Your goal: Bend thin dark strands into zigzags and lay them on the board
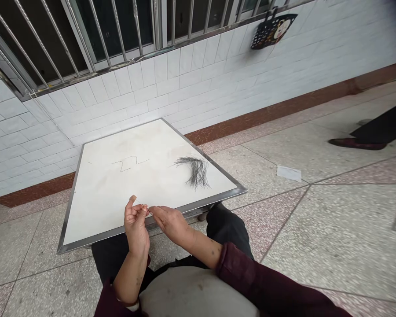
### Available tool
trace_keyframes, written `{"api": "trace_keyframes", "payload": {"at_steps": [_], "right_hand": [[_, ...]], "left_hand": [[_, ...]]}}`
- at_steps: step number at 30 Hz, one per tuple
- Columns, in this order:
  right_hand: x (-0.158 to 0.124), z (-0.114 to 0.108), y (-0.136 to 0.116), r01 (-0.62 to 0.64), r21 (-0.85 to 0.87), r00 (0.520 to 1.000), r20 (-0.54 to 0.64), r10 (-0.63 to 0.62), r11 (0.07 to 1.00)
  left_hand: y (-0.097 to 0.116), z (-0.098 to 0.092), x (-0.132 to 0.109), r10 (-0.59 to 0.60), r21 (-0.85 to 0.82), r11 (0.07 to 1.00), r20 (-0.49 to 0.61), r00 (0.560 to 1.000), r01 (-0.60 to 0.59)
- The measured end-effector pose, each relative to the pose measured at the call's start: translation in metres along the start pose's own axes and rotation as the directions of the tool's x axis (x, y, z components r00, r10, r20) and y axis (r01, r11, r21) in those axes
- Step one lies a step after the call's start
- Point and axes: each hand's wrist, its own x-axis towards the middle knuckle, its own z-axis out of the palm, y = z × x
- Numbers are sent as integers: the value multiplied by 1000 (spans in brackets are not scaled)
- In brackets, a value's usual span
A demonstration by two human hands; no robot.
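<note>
Over the near edge of a white table [99,207], my left hand [137,224] and my right hand [171,224] meet at the fingertips. Both are closed in a pinch; what lies between the fingers is too thin to make out. One raised finger of the left hand wears a tan wrap [133,199]. To the right on the tabletop spreads a loose heap of thin black strands [196,171], like fine wires. Further left lie bent dark strands [130,164] with angular and curved turns.
The table has a metal rim [214,198] and stands near a white tiled wall [152,97]. Barred windows [119,31] are above, and a black basket [270,33] hangs from the bars. On the floor lies a white paper-like piece [288,173]. Another person's shoe [358,143] is at right.
</note>
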Motion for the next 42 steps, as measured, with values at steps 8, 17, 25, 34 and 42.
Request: {"api": "trace_keyframes", "payload": {"at_steps": [8,17,25,34,42], "right_hand": [[-5,3,3,-40,37,998,-44,42,999],[-6,0,-4,-99,160,994,-34,105,982],[-5,1,-2,-37,265,997,-62,55,964],[-3,0,-4,-51,415,997,-37,73,909],[2,5,-11,-360,863,919,264,293,353]], "left_hand": [[0,0,2,1,-42,999,23,1000,0],[5,-4,3,-8,-34,999,35,999,9],[-1,-6,2,-7,-17,1000,46,999,8],[2,-6,2,-20,-13,1000,20,1000,20],[6,-6,1,-7,13,1000,35,999,6]]}}
